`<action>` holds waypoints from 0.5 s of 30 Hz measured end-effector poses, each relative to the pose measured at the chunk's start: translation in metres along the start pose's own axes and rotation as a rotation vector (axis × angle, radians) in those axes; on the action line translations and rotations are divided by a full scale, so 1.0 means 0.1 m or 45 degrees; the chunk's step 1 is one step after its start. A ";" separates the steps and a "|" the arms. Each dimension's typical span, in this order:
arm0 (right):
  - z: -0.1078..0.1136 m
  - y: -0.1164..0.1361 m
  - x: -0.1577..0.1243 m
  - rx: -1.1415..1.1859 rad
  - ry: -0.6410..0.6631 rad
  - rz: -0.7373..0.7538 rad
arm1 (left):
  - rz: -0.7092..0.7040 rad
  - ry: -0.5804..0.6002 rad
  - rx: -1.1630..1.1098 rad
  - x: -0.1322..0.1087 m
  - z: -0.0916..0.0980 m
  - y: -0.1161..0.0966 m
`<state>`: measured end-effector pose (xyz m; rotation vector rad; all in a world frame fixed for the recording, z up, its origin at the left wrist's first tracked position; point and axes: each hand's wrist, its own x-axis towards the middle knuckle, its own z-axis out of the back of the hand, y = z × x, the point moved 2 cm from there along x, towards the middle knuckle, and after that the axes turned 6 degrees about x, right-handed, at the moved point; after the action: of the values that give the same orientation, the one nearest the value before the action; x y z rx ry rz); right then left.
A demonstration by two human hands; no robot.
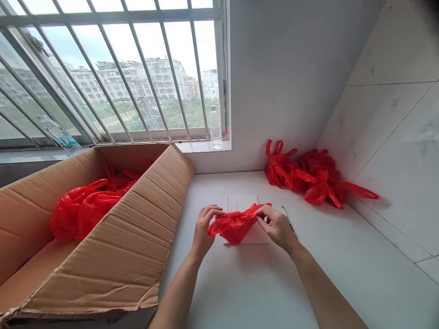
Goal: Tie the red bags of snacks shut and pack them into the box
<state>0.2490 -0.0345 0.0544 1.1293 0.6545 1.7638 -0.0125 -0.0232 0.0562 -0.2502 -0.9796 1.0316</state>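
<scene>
Left hand [205,226] grips one end of a crumpled red plastic bag [235,227] and right hand [277,226] pinches the other, over white paper [256,235] on the counter [233,288]. Uneven pulling could tear the thin-looking plastic, or a loose pinch let it slip.

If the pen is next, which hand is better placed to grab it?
Probably the right hand, once free: the pen lies close beside it, while the left hand is on the far side of the red bag.
</scene>
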 end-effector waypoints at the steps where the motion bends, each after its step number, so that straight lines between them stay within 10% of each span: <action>1: 0.09 -0.03 0.00 -0.011 -0.027 -0.038 | 0.073 -0.073 -0.003 0.00 0.03 0.07; 7: 0.29 -0.11 -0.03 0.022 0.181 -0.185 | 0.467 -0.247 -0.119 -0.06 0.02 0.25; 11: 0.11 0.03 -0.03 0.081 0.155 -0.021 | 0.193 -0.219 0.058 -0.10 0.02 -0.07; 15: -0.13 0.13 -0.04 -0.045 0.092 0.098 | -0.188 0.160 0.334 -0.12 -0.04 -0.35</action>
<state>0.2327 -0.0438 0.0571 1.0837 0.6281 1.8816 0.0101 -0.0500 0.0679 -0.0248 -0.7289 0.9845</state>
